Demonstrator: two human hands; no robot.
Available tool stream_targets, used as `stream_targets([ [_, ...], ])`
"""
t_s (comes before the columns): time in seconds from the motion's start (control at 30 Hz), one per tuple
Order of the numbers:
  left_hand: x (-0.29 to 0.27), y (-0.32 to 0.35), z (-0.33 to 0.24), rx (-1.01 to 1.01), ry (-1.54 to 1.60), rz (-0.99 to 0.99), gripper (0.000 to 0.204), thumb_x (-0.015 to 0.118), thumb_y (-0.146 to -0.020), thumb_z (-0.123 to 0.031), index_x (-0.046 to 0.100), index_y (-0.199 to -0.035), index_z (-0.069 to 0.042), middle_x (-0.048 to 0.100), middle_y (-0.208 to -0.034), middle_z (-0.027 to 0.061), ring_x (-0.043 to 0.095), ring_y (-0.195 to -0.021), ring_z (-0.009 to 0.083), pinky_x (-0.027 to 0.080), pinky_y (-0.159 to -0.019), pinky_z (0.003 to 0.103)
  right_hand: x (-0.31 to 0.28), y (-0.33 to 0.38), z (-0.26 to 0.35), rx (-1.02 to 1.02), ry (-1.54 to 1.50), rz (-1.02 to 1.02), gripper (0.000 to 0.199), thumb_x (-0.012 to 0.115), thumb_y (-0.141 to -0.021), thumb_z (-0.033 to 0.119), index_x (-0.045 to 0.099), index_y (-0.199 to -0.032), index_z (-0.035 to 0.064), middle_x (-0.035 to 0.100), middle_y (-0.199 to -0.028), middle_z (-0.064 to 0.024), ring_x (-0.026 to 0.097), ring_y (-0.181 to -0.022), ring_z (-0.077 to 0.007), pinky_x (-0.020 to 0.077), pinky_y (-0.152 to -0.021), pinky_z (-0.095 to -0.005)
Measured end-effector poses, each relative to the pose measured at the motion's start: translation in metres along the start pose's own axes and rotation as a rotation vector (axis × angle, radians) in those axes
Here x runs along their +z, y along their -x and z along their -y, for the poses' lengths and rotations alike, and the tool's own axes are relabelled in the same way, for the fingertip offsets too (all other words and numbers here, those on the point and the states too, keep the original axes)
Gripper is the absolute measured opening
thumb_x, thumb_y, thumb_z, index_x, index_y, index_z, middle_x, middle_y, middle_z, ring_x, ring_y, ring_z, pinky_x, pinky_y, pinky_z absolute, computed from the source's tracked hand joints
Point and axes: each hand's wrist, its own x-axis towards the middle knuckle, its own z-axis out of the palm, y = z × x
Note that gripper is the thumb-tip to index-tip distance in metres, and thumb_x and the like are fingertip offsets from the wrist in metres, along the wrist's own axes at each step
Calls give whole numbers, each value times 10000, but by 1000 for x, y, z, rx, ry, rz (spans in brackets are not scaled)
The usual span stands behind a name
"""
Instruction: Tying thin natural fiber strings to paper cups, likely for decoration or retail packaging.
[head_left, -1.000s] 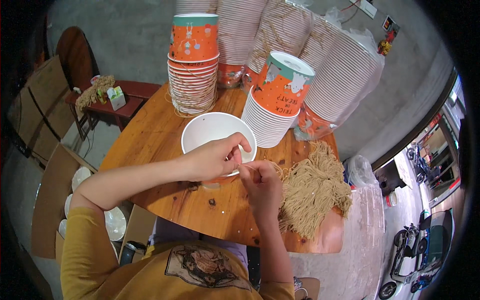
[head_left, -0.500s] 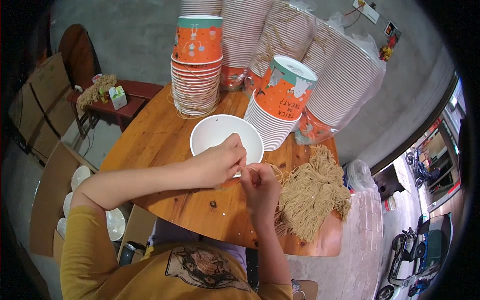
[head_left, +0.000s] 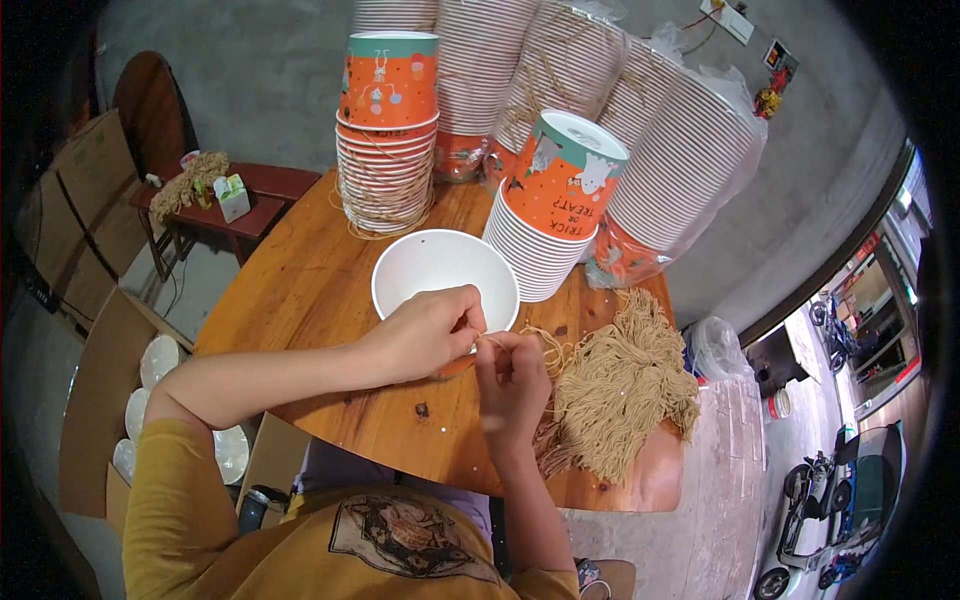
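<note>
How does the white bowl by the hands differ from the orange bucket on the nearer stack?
The white bowl is plain and sits open side up, alone on the wooden table. The orange bucket is printed, upside down, tilted, and caps a stack of others. Both are round, tapered paper containers.

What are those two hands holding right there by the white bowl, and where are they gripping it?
A thin tan string, pinched between the fingertips of the left hand and the right hand, at the rim of the white bowl. Which part of its length cannot be told.
</note>
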Motion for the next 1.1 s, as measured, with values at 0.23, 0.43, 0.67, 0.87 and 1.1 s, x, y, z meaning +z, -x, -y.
stream_targets([
  [0.23, -2, -7, 7, 58, 165, 60, 178, 602, -850, -20, 504, -998, -21, 568, -780, 49, 550, -708, 132, 466, -644, 287, 3, -3, -6, 144, -189, -33, 69, 638, -892, 42, 570, -883, 44, 484, -744, 47, 417, -624, -27, 360, -558, -196],
  [0.43, -5, -13, 11, 10, 296, 181, 301, 596, -868, -24, 437, -1123, -32, 551, -829, 20, 520, -752, 90, 449, -666, 248, 0, -5, -11, 321, -390, 26, 74, 633, -878, 57, 565, -905, 43, 548, -778, -54, 519, -631, -100, 443, -587, -256],
  [0.67, -5, -15, 6, -76, 308, 200, 336, 601, -914, -24, 388, -1175, -23, 568, -872, 18, 532, -805, 71, 446, -725, 217, -13, -11, -13, -84, 21, -15, 218, 690, -829, 76, 559, -996, 129, 535, -878, -41, 578, -691, -174, 485, -585, -296],
  [0.87, -3, -15, 6, -141, 327, 186, 347, 617, -909, -57, 389, -1169, -27, 578, -870, 35, 547, -777, 96, 474, -635, 253, -27, -16, -10, -285, 265, 105, 270, 691, -819, 106, 546, -1038, 166, 533, -910, -48, 590, -753, -231, 499, -549, -339],
  [1.1, 1, -14, 11, -76, 295, 148, 346, 604, -900, -80, 371, -1154, -43, 558, -850, 42, 532, -672, 106, 469, -464, 261, -32, -32, -5, -438, 424, 213, 231, 671, -791, 96, 549, -986, 98, 535, -848, -77, 574, -701, -266, 504, -562, -357],
])
